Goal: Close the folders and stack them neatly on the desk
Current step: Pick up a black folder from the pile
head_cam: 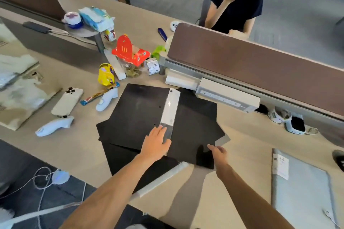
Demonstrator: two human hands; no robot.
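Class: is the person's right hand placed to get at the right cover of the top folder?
Likely yes. The right hand sits at the near edge of the right cover, nothing between them; the left hand rests on the spine.

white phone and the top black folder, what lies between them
Head view: a candy bar and a white controller lie between the white phone and the top black folder.

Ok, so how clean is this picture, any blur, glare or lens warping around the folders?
Head view: the wide-angle lens bends the divider; the right hand is slightly motion-blurred; a soft sheen runs across the open black folder and its white spine; the right hand throws a dark shadow on the cover.
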